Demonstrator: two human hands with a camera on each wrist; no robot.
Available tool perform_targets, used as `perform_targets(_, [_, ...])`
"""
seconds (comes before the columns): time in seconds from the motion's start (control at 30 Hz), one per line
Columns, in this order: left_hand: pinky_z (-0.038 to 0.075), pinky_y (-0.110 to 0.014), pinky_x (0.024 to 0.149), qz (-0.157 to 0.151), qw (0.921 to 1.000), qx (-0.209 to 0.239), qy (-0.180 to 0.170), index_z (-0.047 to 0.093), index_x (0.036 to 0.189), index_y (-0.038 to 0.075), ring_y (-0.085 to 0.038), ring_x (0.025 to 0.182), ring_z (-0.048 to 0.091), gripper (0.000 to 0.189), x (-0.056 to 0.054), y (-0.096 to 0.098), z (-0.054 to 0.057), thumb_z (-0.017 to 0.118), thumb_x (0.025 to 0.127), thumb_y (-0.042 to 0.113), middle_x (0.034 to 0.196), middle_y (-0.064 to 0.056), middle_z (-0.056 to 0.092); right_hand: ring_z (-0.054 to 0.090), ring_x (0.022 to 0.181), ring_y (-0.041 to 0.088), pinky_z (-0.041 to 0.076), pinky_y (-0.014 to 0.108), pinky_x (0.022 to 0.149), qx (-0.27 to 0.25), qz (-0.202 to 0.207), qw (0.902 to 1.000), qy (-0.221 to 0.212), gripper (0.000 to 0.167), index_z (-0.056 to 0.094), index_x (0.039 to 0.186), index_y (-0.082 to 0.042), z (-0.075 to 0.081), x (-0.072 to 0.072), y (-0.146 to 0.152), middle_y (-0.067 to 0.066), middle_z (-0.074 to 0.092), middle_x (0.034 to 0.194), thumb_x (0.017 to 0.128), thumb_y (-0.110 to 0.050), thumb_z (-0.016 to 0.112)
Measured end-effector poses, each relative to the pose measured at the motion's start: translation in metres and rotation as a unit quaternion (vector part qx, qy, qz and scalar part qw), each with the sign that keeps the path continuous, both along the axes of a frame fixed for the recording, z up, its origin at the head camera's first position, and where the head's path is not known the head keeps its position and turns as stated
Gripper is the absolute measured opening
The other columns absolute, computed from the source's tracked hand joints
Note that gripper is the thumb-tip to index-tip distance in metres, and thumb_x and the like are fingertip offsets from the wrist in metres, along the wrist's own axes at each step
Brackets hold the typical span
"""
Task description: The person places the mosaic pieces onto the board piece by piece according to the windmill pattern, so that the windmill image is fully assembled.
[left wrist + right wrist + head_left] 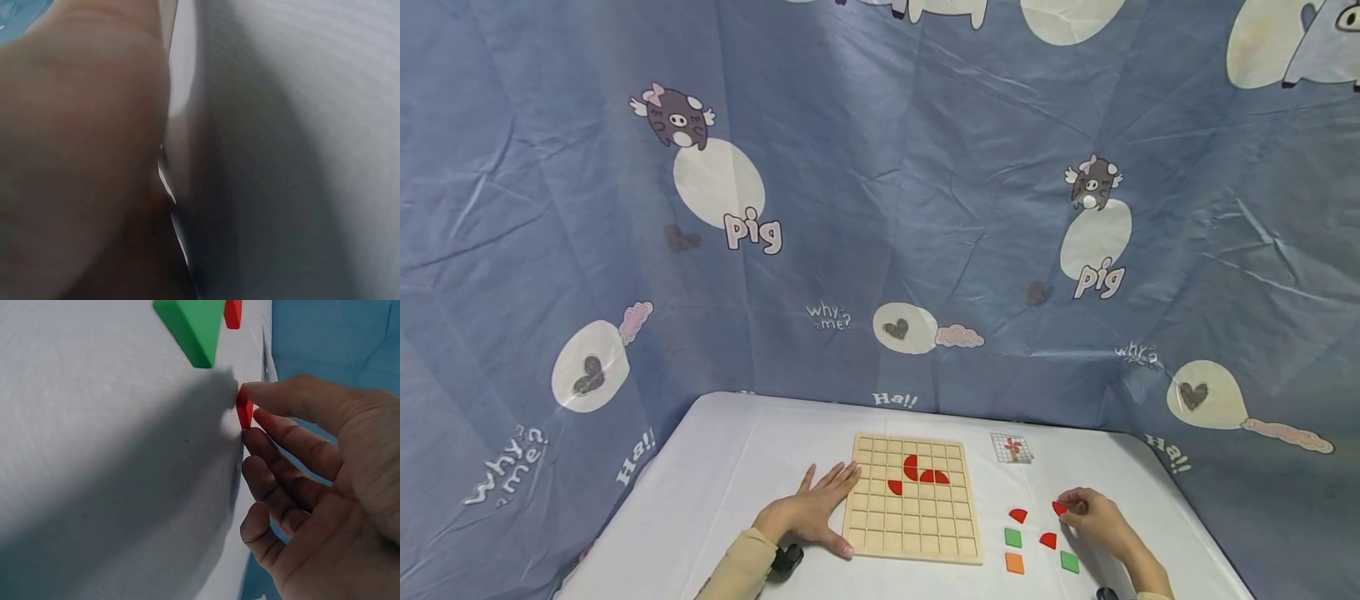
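Note:
My left hand [811,510] lies flat with spread fingers at the left edge of a wooden grid board [917,529], fingertips and thumb right at its rim. Several red quarter-circle tiles sit in cells of the board, among them one [895,487] apart from the others. Right of the board, my right hand [1096,521] pinches another red quarter-circle tile [244,407] between thumb and fingers, close over the white table. In the left wrist view only blurred skin and white cloth show.
Loose on the table [805,425] between board and right hand lie two red quarter-circle tiles [1018,516], two green squares [1012,537] and an orange square [1015,563]. A small printed pattern card [1012,448] lies behind them. Blue curtains [850,208] surround the table's back and sides.

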State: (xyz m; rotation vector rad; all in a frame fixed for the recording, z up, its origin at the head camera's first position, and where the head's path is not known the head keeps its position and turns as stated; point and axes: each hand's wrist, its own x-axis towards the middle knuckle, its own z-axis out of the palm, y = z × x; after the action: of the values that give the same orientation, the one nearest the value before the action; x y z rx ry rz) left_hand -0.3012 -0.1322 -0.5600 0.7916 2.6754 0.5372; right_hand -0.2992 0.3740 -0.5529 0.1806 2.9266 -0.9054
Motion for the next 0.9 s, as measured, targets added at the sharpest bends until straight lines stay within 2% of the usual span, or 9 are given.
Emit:
perform_targets(0.27, [-0.010,-0.063,0.117,-0.006,1.0000,0.003,0.000,0.010,0.156,0.011,-0.030,0.151,0.003,0.127,0.001,0.000,0.000,0.075,0.063,0.068,0.164,-0.007,0.005,0.057,0.084,0.019,0.052,0.036,0.072,0.009,0.011,0.9999,0.004,0.024,0.068,0.101,-0.001,0.000,-0.001,-0.005,0.007,0.063,0.095,0.078,-0.003,0.072])
perform_targets(0.57, [-0.009,-0.063,0.117,-0.007,1.0000,0.004,0.001,0.010,0.156,0.011,-0.030,0.151,0.004,0.127,0.000,0.000,0.001,0.075,0.063,0.069,0.164,-0.007,0.006,0.059,0.086,0.017,0.053,0.045,0.079,0.014,0.037,0.9990,0.021,0.028,0.068,0.097,-0.003,-0.003,-0.006,-0.010,0.005,0.063,0.095,0.074,0.012,0.061])
perform_targets(0.73, [-0.009,-0.063,0.117,-0.008,1.0000,0.003,0.003,0.010,0.156,0.011,-0.030,0.151,0.004,0.127,0.001,-0.001,0.002,0.075,0.064,0.068,0.164,-0.007,0.005,0.060,0.088,0.018,0.053,0.046,0.081,0.010,0.031,0.9994,0.013,0.030,0.066,0.100,-0.003,-0.002,-0.006,-0.013,0.004,0.064,0.095,0.075,0.013,0.060])
perform_targets(0.9, [-0.009,-0.064,0.116,-0.013,0.9999,0.009,0.004,0.010,0.156,0.009,-0.031,0.151,0.004,0.126,0.002,-0.001,0.003,0.076,0.065,0.066,0.164,-0.009,0.006,0.060,0.088,0.019,0.053,0.044,0.079,0.004,0.019,0.9998,0.005,0.033,0.061,0.110,0.002,-0.001,-0.006,-0.014,0.008,0.064,0.098,0.076,0.006,0.063])
